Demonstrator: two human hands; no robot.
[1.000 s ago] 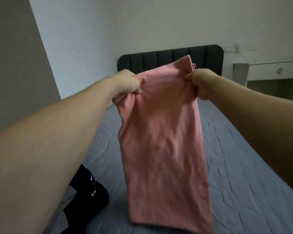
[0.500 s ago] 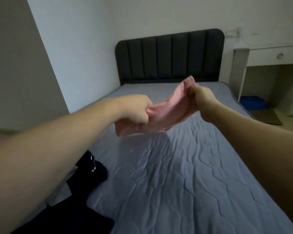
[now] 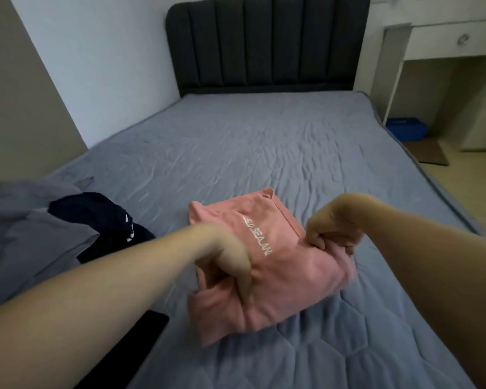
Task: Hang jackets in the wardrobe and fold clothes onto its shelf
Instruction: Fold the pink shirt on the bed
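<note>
The pink garment (image 3: 267, 265) lies folded on the grey-blue bed cover (image 3: 264, 141), between the two hands and partly under them. White lettering runs across its upper layer, between the hands.

Left hand (image 3: 230, 259): fingers curled tight, gripping the garment's near-left edge. The knuckles face up and the thumb points down along the fabric. A fold of pink cloth is bunched inside the fist.

Right hand (image 3: 334, 228): fingers curled tight, pinching the garment's right edge. Cloth is gathered under the fingertips and spills out just below the hand. Whether the thumb lies under the fabric cannot be told.

Both forearms reach in from the near corners and converge on the garment.

To the left of the left forearm, a dark navy garment (image 3: 101, 220) lies crumpled on the bed, touching a grey cloth (image 3: 26, 226) further left. Well beyond both hands stands the dark padded headboard (image 3: 267, 43). To the far right of the right hand, a white desk (image 3: 443, 37) stands beside the bed, with a blue box (image 3: 406, 129) on the floor under it.
</note>
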